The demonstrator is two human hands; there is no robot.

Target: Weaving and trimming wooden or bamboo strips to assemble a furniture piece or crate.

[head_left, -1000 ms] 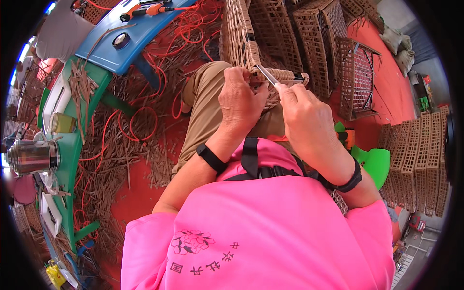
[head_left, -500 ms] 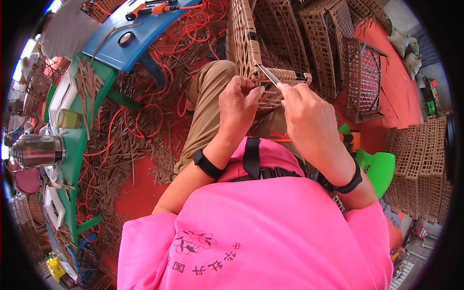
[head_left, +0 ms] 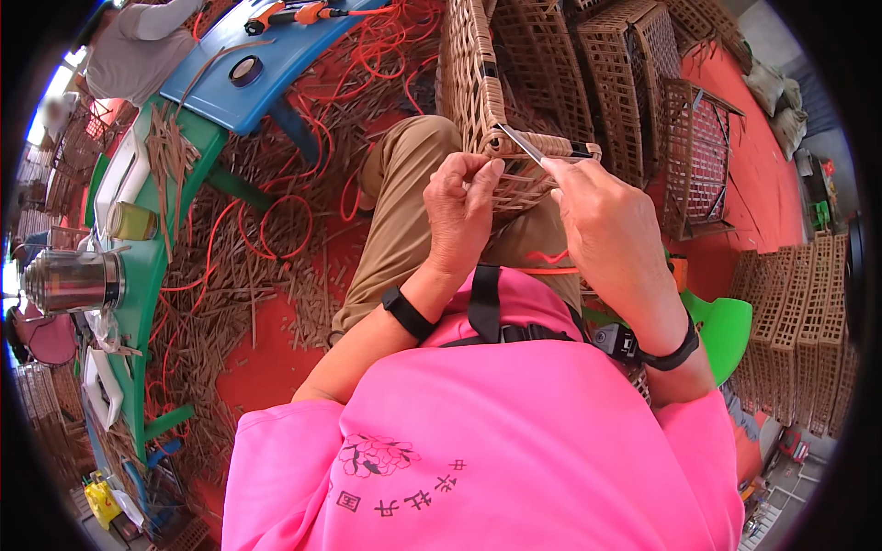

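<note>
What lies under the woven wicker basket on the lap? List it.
Under the brown woven wicker basket: tan-trousered thighs. Both hands, left and right, cover its near edge; beneath is hidden.

Left hand (head_left: 462, 209) fingers pinching woven basket (head_left: 478, 92) edge, right hand (head_left: 606, 230) gripping a thin flat strip (head_left: 520, 143) — both on lap.

Bright, even daylight floods the scene, colours saturated, shadows soft and short. Glare blows out around ten o'clock by the green bench (head_left: 152, 275). Centre is sharp; straight edges bow toward the rim, and a black fisheye border rings everything, detail smearing there.
</note>
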